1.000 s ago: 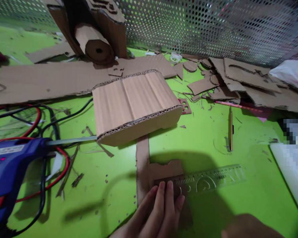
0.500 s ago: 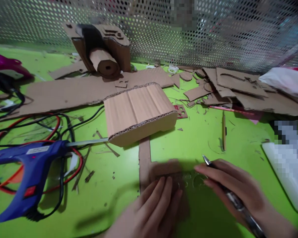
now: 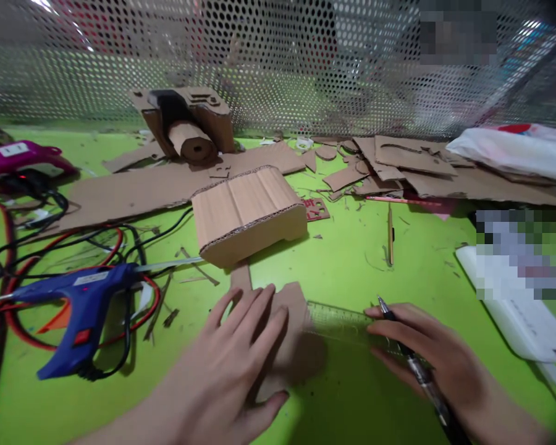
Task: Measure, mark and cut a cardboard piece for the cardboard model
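Note:
My left hand [image 3: 245,346] lies with spread fingers on a small cut piece of cardboard [image 3: 294,315], covering part of it. In my right hand [image 3: 440,352] is a pen [image 3: 419,371], its tip pointing up and away from the table. The fingers of that hand also touch the right end of a clear ruler [image 3: 336,315], which lies flat with its left end at the cardboard's edge. Beyond my hands stands a box-like cardboard body [image 3: 250,210] with a curved top. A narrow cardboard strip [image 3: 241,277] runs out from under it toward my left hand.
A blue glue gun [image 3: 88,303] with tangled cords lies left, and a magenta tool [image 3: 23,161] behind it. A cardboard camera model [image 3: 189,123] stands near the perforated metal screen [image 3: 278,68]. Cardboard scraps [image 3: 408,161], a craft knife [image 3: 390,235] and a white object [image 3: 500,309] occupy the right.
My left hand has shifted left and spread its fingers over the cardboard. The ruler has come off the cardboard to the right, by my right hand, which still holds the pen. The view has shifted.

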Tool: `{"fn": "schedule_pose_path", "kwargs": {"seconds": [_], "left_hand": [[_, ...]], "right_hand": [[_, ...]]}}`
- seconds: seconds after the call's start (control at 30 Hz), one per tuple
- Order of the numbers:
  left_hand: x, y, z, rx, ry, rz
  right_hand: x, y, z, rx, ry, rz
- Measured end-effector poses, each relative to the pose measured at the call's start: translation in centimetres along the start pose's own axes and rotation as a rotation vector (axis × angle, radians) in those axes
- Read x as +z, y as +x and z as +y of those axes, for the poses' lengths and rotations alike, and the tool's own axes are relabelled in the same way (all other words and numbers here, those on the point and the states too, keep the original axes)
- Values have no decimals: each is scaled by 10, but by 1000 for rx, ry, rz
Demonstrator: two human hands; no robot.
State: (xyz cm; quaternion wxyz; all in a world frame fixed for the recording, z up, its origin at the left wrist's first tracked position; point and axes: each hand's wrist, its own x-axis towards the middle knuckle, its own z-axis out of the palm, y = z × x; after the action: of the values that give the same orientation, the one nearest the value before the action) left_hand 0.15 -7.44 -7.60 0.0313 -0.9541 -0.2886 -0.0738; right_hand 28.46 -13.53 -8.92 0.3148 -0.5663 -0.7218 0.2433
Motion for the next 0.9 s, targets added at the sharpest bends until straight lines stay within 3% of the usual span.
{"fn": "schedule_pose_path", "kwargs": {"seconds": [0.2,0.4,0.5,0.57,0.8,0.9], "left_hand": [[-9,-9,25,-124,-25,3],[4,1,28,-75,-4,76],[20,-4,25,-32,36,260],[32,-9,24,-65,56,442],[51,-10,18,-91,-206,456],[52,-10,16,-132,-246,372]], "right_hand": [[-6,13,0,-201,-147,-59],[-8,46,8,-254,-154,-125],[-5,58,12,-253,-88,-134],[-2,61,15,-236,-72,-132],[3,58,26,-232,-57,-75],[1,58,23,-263,-92,-43]]}}
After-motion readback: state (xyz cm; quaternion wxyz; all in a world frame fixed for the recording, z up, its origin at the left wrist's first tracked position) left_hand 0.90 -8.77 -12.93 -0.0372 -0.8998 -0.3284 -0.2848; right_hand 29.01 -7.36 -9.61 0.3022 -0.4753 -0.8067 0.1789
